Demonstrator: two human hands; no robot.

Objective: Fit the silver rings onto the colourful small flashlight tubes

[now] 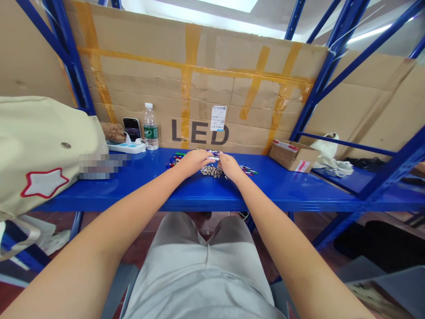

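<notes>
My left hand and my right hand meet over the blue table. Between them they grip a slim white pen, its ends partly covered by my fingers. Just below, on the tabletop, lies a heap of small shiny metal pieces, too small to make out in detail. Coloured pens in red, green and blue lie beside and partly behind my left hand. Several more thin pens lie to the right of my right hand.
A water bottle, a power strip and a phone stand at the back left. A cream bag takes up the left end. Toward the right sits a small cardboard box. Cardboard walls off the back between blue posts.
</notes>
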